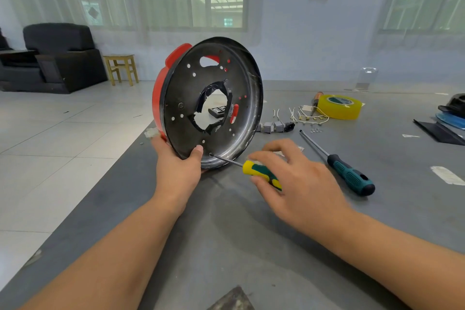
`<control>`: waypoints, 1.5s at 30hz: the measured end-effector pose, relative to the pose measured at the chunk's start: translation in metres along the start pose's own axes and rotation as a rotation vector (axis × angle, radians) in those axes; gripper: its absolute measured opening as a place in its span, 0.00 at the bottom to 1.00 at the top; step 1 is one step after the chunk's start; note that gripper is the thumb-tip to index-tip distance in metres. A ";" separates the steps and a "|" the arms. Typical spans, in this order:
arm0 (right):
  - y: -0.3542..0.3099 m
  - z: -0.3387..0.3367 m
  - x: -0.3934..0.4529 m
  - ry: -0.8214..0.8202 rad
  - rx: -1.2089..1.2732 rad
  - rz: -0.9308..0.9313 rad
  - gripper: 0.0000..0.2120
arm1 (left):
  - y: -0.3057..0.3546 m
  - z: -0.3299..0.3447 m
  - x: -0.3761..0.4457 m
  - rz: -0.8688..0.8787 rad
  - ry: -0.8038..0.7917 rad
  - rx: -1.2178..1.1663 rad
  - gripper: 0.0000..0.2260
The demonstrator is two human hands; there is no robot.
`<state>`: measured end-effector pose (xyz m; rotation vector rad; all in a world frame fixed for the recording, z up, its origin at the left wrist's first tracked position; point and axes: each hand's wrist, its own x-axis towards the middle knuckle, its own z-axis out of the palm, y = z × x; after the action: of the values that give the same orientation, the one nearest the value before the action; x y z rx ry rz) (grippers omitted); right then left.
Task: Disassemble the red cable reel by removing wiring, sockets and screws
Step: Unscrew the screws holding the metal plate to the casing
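While the red cable reel (208,103) is stood on edge on the grey bench (226,246), its lower rim is gripped by the left hand (176,166). A yellow-green screwdriver (259,171) is held in the curled fingers of the right hand (294,178), its tip set at a hole near the rim. A teal screwdriver (349,173), loose sockets (274,126) and yellow tape (339,106) are laid beyond.

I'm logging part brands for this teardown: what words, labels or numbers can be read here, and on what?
None can be read.
Yellow tape roll: printing on its green inner core label, too blurred.
Reel's black flange: a small round stamped mark, unreadable.
Dark object seen through the hub hole: white marks, too small.
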<state>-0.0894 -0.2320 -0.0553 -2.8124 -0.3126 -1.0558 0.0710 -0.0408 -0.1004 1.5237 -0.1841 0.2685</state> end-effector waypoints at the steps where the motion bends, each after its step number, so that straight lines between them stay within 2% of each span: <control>1: -0.002 0.000 0.000 0.004 0.134 0.107 0.12 | 0.000 0.000 0.001 -0.001 0.009 -0.003 0.22; 4: -0.003 0.005 0.005 0.005 0.633 0.513 0.06 | -0.002 -0.001 0.003 -0.015 0.046 -0.025 0.21; 6: -0.005 0.005 0.010 0.049 1.062 0.760 0.06 | -0.002 -0.001 0.004 -0.020 0.075 -0.030 0.20; 8: -0.005 0.005 0.013 0.100 1.361 0.881 0.13 | -0.003 -0.001 0.005 -0.028 0.095 -0.040 0.23; 11: -0.008 0.007 0.012 0.085 1.551 0.931 0.24 | -0.005 -0.001 0.007 -0.042 0.117 -0.040 0.24; 15: -0.010 0.005 0.013 -0.068 1.330 0.915 0.33 | -0.006 -0.001 0.008 -0.049 0.140 -0.025 0.23; 18: -0.008 0.000 0.012 -0.168 1.083 0.860 0.33 | -0.006 0.000 0.008 -0.056 0.148 -0.019 0.22; 20: -0.005 -0.001 0.011 -0.177 0.911 0.800 0.30 | -0.006 0.000 0.007 -0.067 0.153 -0.014 0.22; 24: 0.002 0.002 0.011 -0.105 0.818 0.738 0.20 | -0.003 0.000 0.005 -0.070 0.150 0.005 0.22; 27: 0.006 0.005 0.007 -0.078 0.666 0.620 0.14 | -0.003 0.000 0.005 -0.065 0.133 0.019 0.20; 31: 0.008 -0.005 0.006 -0.157 0.386 0.377 0.12 | -0.002 0.000 0.004 -0.060 0.117 0.033 0.19; 35: 0.016 -0.014 0.009 -0.170 -0.084 -0.155 0.15 | -0.001 0.000 0.004 -0.077 0.131 0.030 0.21; 37: 0.022 -0.014 0.011 -0.094 -0.250 -0.318 0.09 | 0.000 0.000 0.004 -0.081 0.139 0.027 0.21; 39: 0.025 -0.013 0.011 0.005 -0.251 -0.339 0.06 | 0.000 0.001 0.003 -0.090 0.147 0.019 0.21; 41: 0.023 -0.010 0.007 0.002 -0.041 -0.269 0.09 | 0.002 0.001 0.002 -0.085 0.146 0.022 0.22; 43: 0.016 -0.008 0.003 -0.037 0.221 -0.085 0.14 | 0.003 0.002 0.001 -0.074 0.141 0.028 0.23; 45: 0.010 -0.004 0.002 -0.025 0.444 0.197 0.15 | 0.003 0.002 0.001 -0.079 0.145 0.031 0.23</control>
<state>-0.0883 -0.2420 -0.0519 -2.4023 -0.2311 -0.7936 0.0711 -0.0432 -0.0973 1.5318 -0.0056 0.3187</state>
